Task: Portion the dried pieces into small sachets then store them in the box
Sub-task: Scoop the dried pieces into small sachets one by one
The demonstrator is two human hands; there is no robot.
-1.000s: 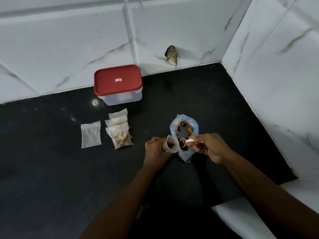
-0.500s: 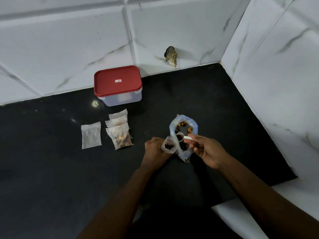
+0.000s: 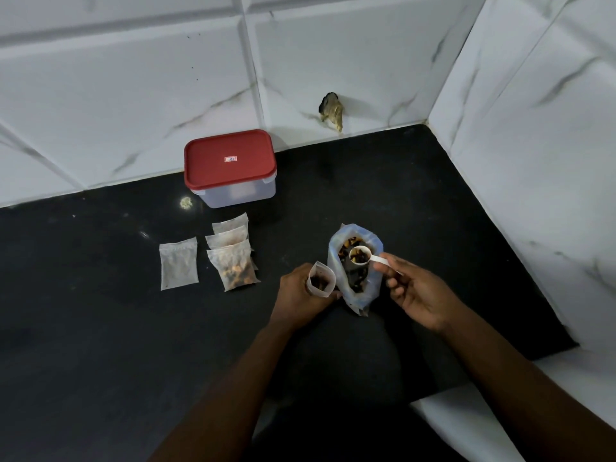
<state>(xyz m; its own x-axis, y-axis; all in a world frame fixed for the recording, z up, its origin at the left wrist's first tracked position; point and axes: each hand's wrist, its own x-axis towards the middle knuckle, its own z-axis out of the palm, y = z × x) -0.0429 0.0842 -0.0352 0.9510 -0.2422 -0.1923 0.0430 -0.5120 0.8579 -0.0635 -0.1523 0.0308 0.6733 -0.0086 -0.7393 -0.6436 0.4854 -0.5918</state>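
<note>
My left hand (image 3: 301,295) grips a small translucent sachet (image 3: 321,279) held upright, mouth open, with some dark pieces inside. Just right of it stands an open plastic bag (image 3: 356,288) of dried pieces. My right hand (image 3: 413,290) pinches the handle of a white scoop (image 3: 361,255), which is loaded with pieces and held over the bag's mouth. Three filled sachets (image 3: 233,258) lie overlapped to the left, and a flat sachet (image 3: 179,263) lies beside them. The storage box (image 3: 233,191) with a red lid (image 3: 230,160), closed, sits by the back wall.
Everything rests on a black counter (image 3: 100,328) in a corner of white marble walls. A dark object (image 3: 331,110) sticks out of the back wall. A small pale speck (image 3: 186,202) lies left of the box.
The scoop has moved from the sachet's mouth back over the bag and now carries pieces. My left hand still holds the sachet in about the same place.
</note>
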